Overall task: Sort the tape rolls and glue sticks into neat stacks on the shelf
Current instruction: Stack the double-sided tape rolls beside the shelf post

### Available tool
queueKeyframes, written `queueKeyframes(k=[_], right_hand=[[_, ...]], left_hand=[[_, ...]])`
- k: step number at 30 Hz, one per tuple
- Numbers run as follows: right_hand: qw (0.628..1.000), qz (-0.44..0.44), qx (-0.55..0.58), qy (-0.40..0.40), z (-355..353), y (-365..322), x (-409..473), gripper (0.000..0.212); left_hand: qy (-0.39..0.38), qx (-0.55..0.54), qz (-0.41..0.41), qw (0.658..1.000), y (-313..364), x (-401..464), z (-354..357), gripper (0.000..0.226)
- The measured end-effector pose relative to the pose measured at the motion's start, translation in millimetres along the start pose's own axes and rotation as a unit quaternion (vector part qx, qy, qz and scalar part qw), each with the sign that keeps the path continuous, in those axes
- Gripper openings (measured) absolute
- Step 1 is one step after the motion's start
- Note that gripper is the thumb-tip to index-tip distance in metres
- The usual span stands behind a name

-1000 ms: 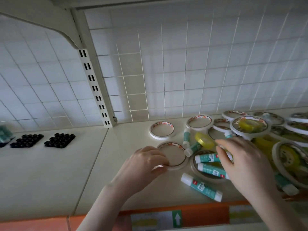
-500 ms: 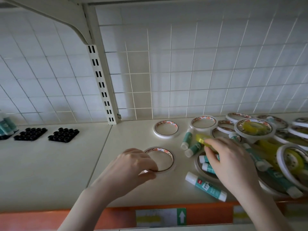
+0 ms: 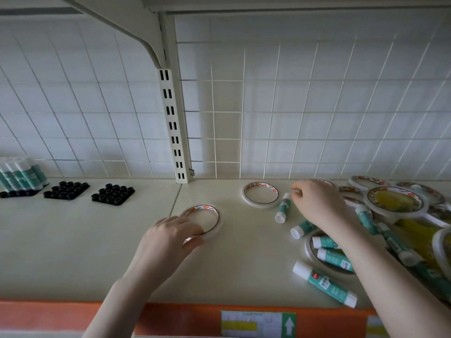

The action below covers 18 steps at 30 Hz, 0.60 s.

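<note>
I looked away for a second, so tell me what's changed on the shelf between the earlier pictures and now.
The left hand has slid the tape roll it holds leftward along the shelf, away from the pile. The right hand has left the glue sticks near the front and reached back toward the rolls by the wall; what it holds is hidden. The other loose tape roll and the front glue stick stayed put.
</note>
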State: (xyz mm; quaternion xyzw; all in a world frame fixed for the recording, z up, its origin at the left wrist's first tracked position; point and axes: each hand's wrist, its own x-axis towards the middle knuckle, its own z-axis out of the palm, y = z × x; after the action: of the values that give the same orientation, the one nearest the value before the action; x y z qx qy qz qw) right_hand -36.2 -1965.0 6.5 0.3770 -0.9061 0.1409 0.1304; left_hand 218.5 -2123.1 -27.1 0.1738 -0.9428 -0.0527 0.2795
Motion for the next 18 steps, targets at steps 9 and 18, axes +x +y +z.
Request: queueKeyframes(k=[9,18], right_hand=[[0.996,0.035,0.009,-0.085,12.4,-16.0,15.5,0.027],[0.982,0.089,0.147,-0.084,0.4,-16.8,10.3,0.017]], left_hand=[[0.014,-0.048,-0.108,0.993,-4.9,-1.2,4.6,0.012],[0.006,-0.049,-0.126,0.991,-3.7,-0.6,4.5,0.007]])
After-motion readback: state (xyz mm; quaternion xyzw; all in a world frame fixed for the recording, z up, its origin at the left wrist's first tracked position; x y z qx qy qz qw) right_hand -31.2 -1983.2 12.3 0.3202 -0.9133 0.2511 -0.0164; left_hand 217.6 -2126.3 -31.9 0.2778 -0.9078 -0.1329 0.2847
